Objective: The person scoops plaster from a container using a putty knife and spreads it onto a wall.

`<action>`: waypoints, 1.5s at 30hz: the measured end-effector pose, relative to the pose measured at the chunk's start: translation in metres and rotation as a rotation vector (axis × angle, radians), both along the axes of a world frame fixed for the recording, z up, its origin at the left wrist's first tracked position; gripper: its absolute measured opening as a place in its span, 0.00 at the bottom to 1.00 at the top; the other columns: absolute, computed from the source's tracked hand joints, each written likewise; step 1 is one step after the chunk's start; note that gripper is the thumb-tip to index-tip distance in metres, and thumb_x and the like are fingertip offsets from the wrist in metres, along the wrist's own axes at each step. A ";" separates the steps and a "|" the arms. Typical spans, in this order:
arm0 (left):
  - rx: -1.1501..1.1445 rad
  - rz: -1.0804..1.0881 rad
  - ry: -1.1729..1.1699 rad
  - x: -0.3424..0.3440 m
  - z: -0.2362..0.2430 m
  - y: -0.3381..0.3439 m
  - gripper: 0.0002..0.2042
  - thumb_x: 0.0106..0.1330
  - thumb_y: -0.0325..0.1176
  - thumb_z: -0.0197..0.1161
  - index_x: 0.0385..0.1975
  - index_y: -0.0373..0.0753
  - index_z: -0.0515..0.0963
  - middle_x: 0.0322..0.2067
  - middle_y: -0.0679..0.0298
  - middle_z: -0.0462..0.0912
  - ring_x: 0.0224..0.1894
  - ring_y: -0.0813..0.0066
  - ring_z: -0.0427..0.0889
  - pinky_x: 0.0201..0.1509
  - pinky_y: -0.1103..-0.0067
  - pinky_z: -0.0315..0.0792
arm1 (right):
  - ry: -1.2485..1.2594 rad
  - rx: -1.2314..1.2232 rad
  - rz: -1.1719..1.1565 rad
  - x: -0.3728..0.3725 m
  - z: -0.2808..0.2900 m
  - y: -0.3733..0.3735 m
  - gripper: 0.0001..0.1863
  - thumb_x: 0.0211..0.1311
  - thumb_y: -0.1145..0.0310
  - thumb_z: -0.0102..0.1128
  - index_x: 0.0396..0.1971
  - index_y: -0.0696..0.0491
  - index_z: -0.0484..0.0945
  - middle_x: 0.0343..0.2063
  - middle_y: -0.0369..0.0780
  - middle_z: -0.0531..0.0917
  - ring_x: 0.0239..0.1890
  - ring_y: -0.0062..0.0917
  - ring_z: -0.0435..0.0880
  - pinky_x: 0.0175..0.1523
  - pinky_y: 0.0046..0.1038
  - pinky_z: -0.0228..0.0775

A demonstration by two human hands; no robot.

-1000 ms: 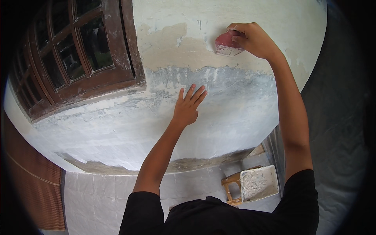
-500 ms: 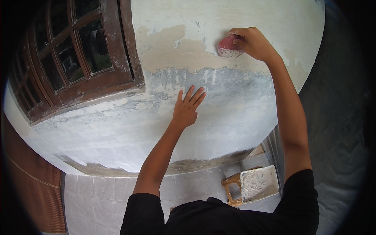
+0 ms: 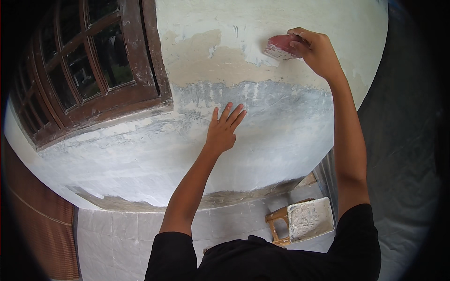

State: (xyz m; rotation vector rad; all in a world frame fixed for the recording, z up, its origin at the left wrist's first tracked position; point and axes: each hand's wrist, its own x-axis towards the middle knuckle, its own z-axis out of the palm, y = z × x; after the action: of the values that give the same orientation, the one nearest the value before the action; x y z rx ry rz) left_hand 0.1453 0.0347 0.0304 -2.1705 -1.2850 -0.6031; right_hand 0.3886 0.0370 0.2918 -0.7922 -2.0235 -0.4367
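A red putty scraper (image 3: pixel 281 45), its lower edge coated in white paste, is gripped in my right hand (image 3: pixel 315 50) against the upper part of the wall (image 3: pixel 276 136). Around the scraper the surface is cream and whitish, with a bare beige patch (image 3: pixel 206 54) to its left. My left hand (image 3: pixel 222 129) lies flat on the wall lower down, fingers spread across the grey and white smeared band. It holds nothing.
At upper left is a brown wooden window (image 3: pixel 101 56) with several panes. A tray of white paste (image 3: pixel 323 229) rests by a yellowish stool (image 3: pixel 277 220) on the grey tiled floor (image 3: pixel 122 243). Dark sheeting (image 3: pixel 398 187) hangs at the right; a brown ribbed mat (image 3: pixel 42 220) stands at lower left.
My right hand and the scraper have moved a little up and to the right along the wall, and the scraper has tilted. My left hand stays in place.
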 end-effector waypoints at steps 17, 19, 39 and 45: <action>-0.064 0.048 0.112 0.002 -0.002 0.004 0.44 0.53 0.44 0.64 0.70 0.52 0.46 0.71 0.67 0.41 0.73 0.57 0.37 0.69 0.50 0.34 | 0.247 0.416 -0.247 -0.030 -0.206 0.012 0.29 0.48 0.88 0.52 0.52 0.52 0.76 0.55 0.42 0.75 0.61 0.42 0.69 0.63 0.43 0.60; -0.038 0.047 0.104 0.002 -0.001 0.006 0.44 0.53 0.44 0.64 0.70 0.51 0.47 0.71 0.67 0.42 0.72 0.57 0.38 0.69 0.50 0.35 | 0.271 0.410 -0.292 -0.043 -0.209 0.019 0.29 0.48 0.87 0.52 0.53 0.50 0.76 0.56 0.40 0.75 0.62 0.42 0.68 0.63 0.44 0.59; -0.069 0.018 0.080 -0.001 -0.001 0.007 0.42 0.53 0.41 0.66 0.69 0.50 0.51 0.71 0.66 0.43 0.72 0.53 0.40 0.65 0.44 0.40 | 0.614 0.390 -0.309 -0.093 -0.245 0.033 0.25 0.52 0.83 0.50 0.50 0.46 0.79 0.57 0.40 0.74 0.65 0.50 0.61 0.66 0.51 0.45; -0.074 0.018 0.080 0.004 0.001 0.006 0.42 0.53 0.42 0.66 0.69 0.50 0.51 0.71 0.65 0.43 0.71 0.53 0.40 0.66 0.44 0.39 | 0.514 0.365 -0.185 -0.095 -0.237 0.046 0.29 0.48 0.87 0.48 0.51 0.49 0.79 0.58 0.41 0.73 0.66 0.50 0.59 0.67 0.52 0.42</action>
State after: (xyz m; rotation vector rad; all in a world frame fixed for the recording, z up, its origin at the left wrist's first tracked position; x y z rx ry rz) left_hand 0.1493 0.0409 0.0316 -2.2176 -1.3018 -0.4635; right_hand 0.2939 0.0826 0.0551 -0.7698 -1.3523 -0.6154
